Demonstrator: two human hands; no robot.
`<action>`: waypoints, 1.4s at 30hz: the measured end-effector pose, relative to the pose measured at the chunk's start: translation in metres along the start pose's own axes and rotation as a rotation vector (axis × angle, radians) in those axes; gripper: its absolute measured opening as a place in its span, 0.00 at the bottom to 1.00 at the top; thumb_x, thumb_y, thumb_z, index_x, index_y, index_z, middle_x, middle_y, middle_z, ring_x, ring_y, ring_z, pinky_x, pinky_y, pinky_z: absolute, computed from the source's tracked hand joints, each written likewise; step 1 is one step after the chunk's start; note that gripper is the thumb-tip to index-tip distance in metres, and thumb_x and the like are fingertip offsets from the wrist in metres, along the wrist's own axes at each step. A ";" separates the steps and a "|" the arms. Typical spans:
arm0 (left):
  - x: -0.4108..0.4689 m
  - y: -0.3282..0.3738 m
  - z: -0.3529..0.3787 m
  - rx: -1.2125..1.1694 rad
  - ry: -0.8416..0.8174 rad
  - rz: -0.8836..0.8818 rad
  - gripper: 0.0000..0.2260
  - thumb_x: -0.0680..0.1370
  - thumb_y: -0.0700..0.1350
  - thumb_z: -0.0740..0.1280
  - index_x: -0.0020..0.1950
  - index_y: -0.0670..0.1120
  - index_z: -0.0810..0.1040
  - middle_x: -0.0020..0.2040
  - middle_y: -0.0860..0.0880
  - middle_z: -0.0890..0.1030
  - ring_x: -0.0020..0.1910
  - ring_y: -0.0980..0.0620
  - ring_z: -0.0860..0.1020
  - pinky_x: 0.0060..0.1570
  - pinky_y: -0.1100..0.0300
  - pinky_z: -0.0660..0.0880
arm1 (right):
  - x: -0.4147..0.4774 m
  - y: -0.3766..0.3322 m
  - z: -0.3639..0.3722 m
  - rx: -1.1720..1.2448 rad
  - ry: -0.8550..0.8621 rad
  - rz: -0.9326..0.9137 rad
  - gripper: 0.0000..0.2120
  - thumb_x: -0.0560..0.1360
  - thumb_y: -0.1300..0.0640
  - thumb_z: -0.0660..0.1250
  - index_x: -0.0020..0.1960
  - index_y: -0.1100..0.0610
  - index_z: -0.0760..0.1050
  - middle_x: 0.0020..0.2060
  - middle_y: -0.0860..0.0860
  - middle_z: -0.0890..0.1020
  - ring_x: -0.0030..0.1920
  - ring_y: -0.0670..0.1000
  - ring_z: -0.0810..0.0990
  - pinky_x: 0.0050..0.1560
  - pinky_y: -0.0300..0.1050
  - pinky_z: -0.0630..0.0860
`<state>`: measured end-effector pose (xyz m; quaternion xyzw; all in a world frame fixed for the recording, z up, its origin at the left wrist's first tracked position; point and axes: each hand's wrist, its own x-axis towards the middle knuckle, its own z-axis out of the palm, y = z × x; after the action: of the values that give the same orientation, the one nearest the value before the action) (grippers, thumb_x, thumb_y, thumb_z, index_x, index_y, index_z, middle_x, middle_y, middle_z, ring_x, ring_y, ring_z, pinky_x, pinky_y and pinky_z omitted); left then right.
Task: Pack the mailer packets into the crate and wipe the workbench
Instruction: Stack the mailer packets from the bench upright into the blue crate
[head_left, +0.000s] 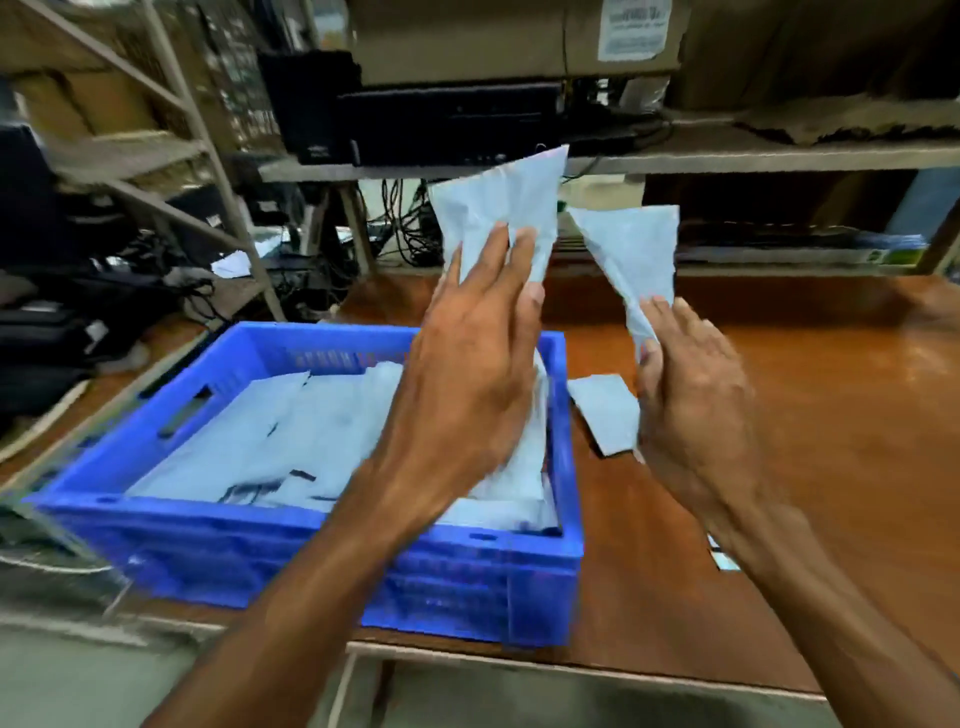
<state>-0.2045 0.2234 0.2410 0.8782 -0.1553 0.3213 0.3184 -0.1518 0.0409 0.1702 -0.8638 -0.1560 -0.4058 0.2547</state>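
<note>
A blue plastic crate (566, 467) sits at the left of the brown workbench (831, 415) and holds several pale blue mailer packets (270, 436). Over the crate's right side my left hand (467, 374) grips one upright mailer packet (498, 202). Just right of the crate my right hand (691, 384) pinches the lower corner of a second packet (639, 254), held up in the air. A third packet (605, 410) lies flat on the bench between the crate and my right hand. A scrap of another packet (724, 558) shows under my right wrist.
A shelf (779, 150) runs behind the bench with black electronics (415, 114), cardboard boxes (467, 36) and hanging cables. To the left stand a metal rack (197, 135) and more dark equipment. The bench's front edge (571, 660) is close to me.
</note>
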 end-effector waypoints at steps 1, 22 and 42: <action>0.002 -0.026 -0.019 0.094 -0.002 -0.011 0.20 0.86 0.46 0.54 0.77 0.43 0.65 0.78 0.48 0.64 0.78 0.57 0.57 0.78 0.60 0.49 | 0.010 -0.025 0.013 0.027 -0.003 -0.041 0.23 0.81 0.55 0.50 0.68 0.65 0.73 0.64 0.63 0.78 0.66 0.63 0.76 0.67 0.59 0.69; -0.066 -0.330 -0.127 0.477 -0.789 -0.535 0.33 0.80 0.65 0.47 0.82 0.50 0.53 0.81 0.44 0.53 0.80 0.47 0.52 0.77 0.52 0.51 | 0.014 -0.257 0.225 -0.213 -1.017 -0.089 0.22 0.80 0.47 0.53 0.69 0.53 0.71 0.70 0.56 0.70 0.71 0.60 0.65 0.68 0.58 0.59; 0.018 -0.224 -0.050 0.202 -0.265 -0.124 0.22 0.80 0.51 0.60 0.70 0.40 0.72 0.67 0.41 0.75 0.68 0.44 0.71 0.67 0.59 0.62 | 0.070 -0.101 0.134 0.104 -0.370 -0.132 0.13 0.76 0.56 0.62 0.57 0.54 0.79 0.51 0.51 0.84 0.53 0.54 0.81 0.68 0.53 0.63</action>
<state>-0.1075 0.4229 0.1793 0.9482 -0.1084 0.1967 0.2245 -0.0725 0.2041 0.1840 -0.8971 -0.2773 -0.2474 0.2389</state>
